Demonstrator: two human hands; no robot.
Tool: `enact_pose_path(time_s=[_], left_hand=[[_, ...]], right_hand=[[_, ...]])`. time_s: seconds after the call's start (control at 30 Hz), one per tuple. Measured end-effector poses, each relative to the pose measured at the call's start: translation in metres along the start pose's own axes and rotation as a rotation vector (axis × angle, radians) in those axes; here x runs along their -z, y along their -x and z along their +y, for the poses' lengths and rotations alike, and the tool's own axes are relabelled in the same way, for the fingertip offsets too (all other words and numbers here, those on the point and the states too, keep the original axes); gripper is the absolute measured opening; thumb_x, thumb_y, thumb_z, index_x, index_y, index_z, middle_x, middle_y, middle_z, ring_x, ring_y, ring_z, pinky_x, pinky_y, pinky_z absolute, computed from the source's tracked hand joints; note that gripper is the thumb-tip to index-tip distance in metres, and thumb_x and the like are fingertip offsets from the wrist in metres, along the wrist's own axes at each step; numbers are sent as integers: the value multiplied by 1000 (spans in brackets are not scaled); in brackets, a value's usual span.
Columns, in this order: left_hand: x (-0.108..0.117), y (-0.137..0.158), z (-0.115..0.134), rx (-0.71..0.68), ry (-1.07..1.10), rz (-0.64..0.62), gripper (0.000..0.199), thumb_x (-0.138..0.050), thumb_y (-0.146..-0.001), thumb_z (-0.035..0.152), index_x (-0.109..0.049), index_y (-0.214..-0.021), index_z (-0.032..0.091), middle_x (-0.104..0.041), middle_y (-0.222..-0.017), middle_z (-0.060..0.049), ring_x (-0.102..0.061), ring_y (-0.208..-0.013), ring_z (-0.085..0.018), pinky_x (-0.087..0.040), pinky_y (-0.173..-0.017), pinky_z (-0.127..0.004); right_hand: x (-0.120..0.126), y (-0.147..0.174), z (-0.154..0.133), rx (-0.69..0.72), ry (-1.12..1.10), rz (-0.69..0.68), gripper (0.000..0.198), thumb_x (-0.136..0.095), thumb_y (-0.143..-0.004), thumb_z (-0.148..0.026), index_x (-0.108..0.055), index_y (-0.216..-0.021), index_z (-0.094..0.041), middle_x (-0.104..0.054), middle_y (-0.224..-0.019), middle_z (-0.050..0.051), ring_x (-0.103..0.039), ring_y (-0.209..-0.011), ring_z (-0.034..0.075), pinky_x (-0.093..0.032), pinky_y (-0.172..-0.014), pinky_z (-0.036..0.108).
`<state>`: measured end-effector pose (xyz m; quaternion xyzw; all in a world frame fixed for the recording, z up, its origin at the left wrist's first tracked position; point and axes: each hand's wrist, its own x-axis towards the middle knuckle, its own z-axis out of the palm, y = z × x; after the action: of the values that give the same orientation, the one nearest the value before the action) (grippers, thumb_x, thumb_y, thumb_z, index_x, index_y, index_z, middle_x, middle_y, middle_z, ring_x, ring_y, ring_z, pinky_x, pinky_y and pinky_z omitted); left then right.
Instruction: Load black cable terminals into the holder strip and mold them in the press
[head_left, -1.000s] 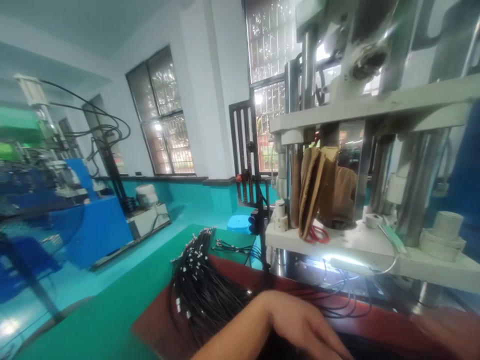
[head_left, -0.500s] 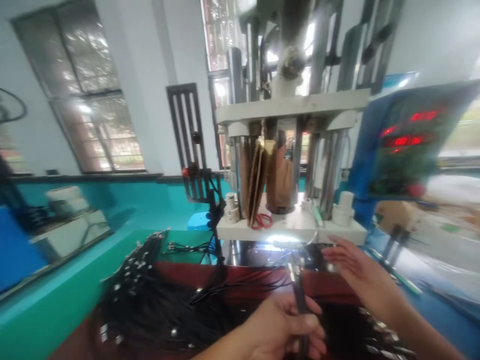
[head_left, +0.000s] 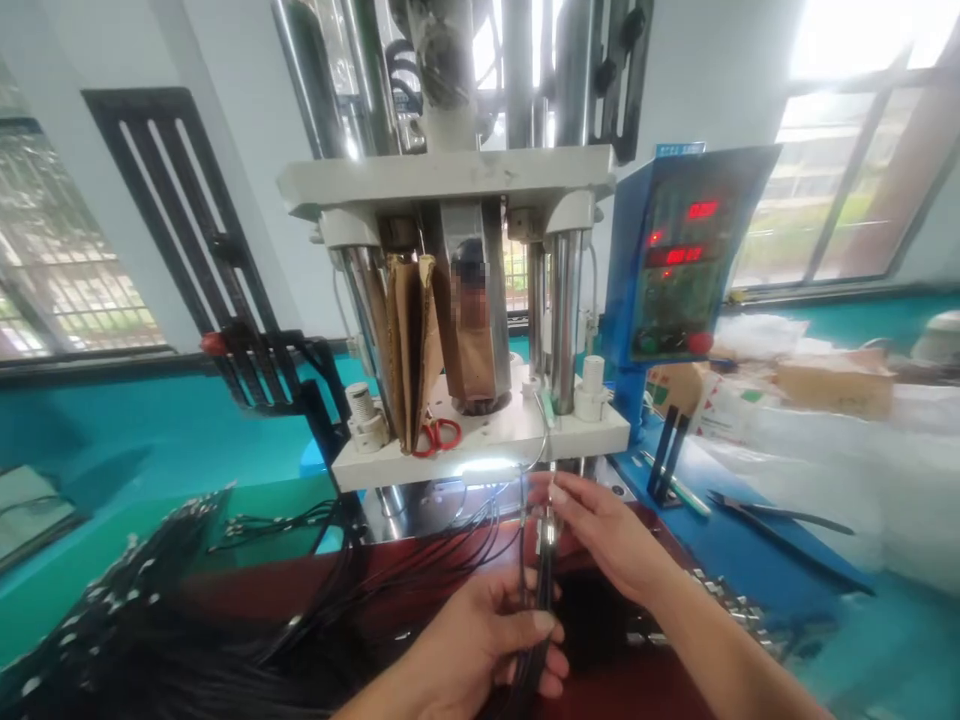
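Several black cables with silver metal connectors (head_left: 548, 532) run upward out of my left hand (head_left: 517, 640). Its thumb and fingers are wrapped round this bundle of black cables (head_left: 534, 655), low in front of the press (head_left: 454, 178). My right hand (head_left: 592, 520) reaches in from the right. Its thumb and fingertips close on a thin, shiny piece just above the connectors, seemingly a cable end; its exact shape is hard to make out. More black cables (head_left: 480, 530) stretch from the left towards the lit area under the press plate.
A large heap of black cables (head_left: 202, 640) covers the left side. Red-handled scissors (head_left: 439, 436) and folded cardboard (head_left: 409, 350) rest on the press plate. To the right stand a blue control box (head_left: 675, 260) and pliers (head_left: 780, 515). Metal connectors (head_left: 731, 605) lie beyond my right forearm.
My view has turned to the right. My right hand, apart from the cables with its fingers stretched out before, has come to their upper ends and closed there. My left hand keeps its hold.
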<state>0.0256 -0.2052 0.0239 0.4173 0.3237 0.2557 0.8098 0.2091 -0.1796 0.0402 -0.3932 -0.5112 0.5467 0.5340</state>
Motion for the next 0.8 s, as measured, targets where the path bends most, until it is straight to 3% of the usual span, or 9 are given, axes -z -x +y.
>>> enact_pose_path(time_s=[0.1, 0.23, 0.43, 0.63, 0.8], left_hand=[[-9, -1, 3, -38, -24, 56, 22, -69, -73, 15, -55, -91, 14, -57, -77, -2, -63, -62, -15, -50, -59, -29], [-12, 0, -1, -131, -26, 105, 26, -68, -74, 17, -59, -98, 14, -55, -80, -2, -61, -60, -13, -48, -57, -27], [-4, 0, -4, -157, 49, 120, 29, -68, -78, 24, -60, -104, 13, -58, -84, -5, -61, -66, -15, -48, -62, -29], [-3, 2, -4, -147, 87, 117, 31, -67, -79, 27, -59, -106, 14, -60, -85, -6, -63, -69, -18, -50, -67, -33], [-1, 3, -2, -158, 78, 66, 30, -70, -77, 26, -60, -103, 14, -57, -85, -4, -62, -69, -16, -49, -68, -32]], right_hand=[[4, 1, 3, 67, 90, 36, 41, -69, -78, -43, -62, -114, -23, -64, -100, 4, -59, -96, 22, -48, -84, 36], [4, 1, 6, 69, 147, 41, 40, -69, -78, -40, -60, -114, -25, -63, -91, 2, -60, -85, 19, -50, -76, 33], [0, 4, 13, -27, 94, -17, 38, -67, -81, -36, -56, -116, -25, -62, -83, 0, -58, -69, 14, -46, -58, 26], [-3, 4, 12, -49, 99, 50, 34, -68, -79, -40, -62, -109, -23, -63, -86, 2, -58, -69, 14, -44, -57, 25], [-5, 6, 7, -35, 86, 97, 35, -67, -80, -41, -61, -109, -22, -58, -73, -3, -46, -53, 8, -32, -46, 21]])
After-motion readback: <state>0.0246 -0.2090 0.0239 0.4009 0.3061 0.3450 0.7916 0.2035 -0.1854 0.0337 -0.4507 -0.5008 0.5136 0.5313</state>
